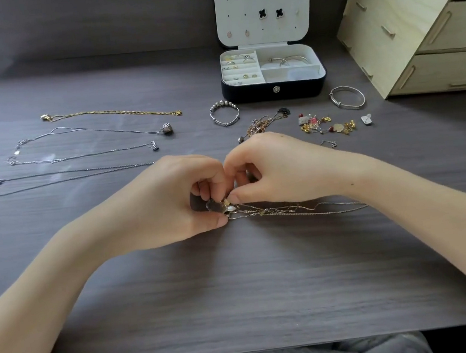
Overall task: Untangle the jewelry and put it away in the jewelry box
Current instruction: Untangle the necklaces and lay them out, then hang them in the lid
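Left hand (pixel 177 201) and right hand (pixel 279 169) meet, fingers (pixel 245 197) pinching the pendant end of the tangled chains (pixel 289 209); strands trail right along the surface (pixel 237 289).

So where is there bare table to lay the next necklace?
Bare table lies nearer than the left hand and right hand, and behind the gold chain, left of the jewelry box. Crowded in front of the box: beaded bracelet, bangle, tangled chains, earring pile.
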Tool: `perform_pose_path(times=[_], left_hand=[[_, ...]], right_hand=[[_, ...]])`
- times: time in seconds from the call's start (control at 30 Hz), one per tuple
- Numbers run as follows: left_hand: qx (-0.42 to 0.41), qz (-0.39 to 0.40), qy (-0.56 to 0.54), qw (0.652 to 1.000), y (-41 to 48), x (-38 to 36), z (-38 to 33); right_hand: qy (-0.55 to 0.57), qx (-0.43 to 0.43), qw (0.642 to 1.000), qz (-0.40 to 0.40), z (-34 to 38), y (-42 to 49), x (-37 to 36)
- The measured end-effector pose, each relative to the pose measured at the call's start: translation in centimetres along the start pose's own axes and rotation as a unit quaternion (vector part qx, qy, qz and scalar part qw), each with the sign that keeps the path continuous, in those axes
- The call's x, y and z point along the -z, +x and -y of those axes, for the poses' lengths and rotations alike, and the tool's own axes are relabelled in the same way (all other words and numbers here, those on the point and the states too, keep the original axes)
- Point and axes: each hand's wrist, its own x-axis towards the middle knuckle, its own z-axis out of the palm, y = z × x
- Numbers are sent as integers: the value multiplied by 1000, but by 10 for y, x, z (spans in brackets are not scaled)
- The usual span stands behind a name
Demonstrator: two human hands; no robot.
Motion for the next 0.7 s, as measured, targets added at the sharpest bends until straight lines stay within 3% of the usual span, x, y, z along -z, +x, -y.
perform_pose_path(times=[0.27, 0.5, 0.7], left_hand=[[-3, 27, 7, 1000, -1, 3, 2], [-4, 57, -3, 998, -2, 5, 2], [-16, 73, 3, 997, -2, 2, 2]], right_hand=[[-49, -1, 999, -5, -5, -5, -6], [15, -44, 994, -95, -18, -9, 1], [-22, -53, 993, -99, -16, -11, -4]])
